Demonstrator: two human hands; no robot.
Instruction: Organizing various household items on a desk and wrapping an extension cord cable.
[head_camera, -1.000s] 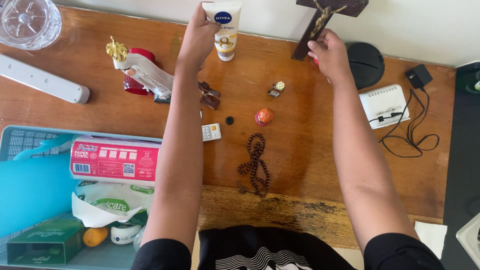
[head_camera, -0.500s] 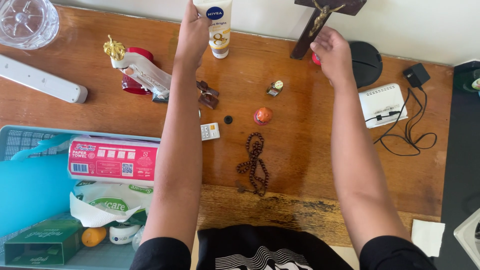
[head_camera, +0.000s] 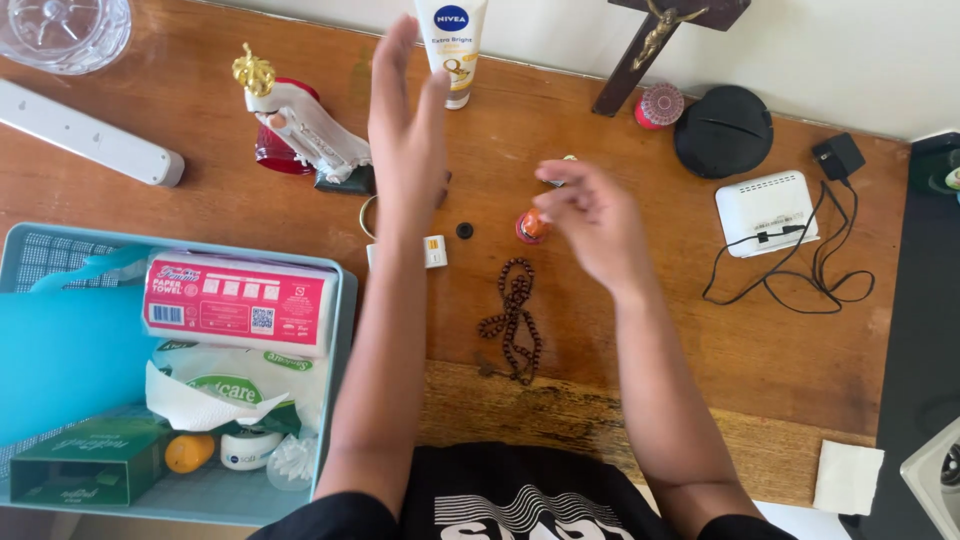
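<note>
Left hand (head_camera: 405, 140) open flat, raised just below the lotion tube (head_camera: 452, 45), holding nothing; right hand (head_camera: 585, 215) fingers pinched, apparently empty, just beside the small orange object (head_camera: 531, 226); beads (head_camera: 515, 320) lie nearer the body.

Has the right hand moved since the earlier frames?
Yes. The right hand has pulled back from the wooden cross toward the person, now above the small orange object.
</note>
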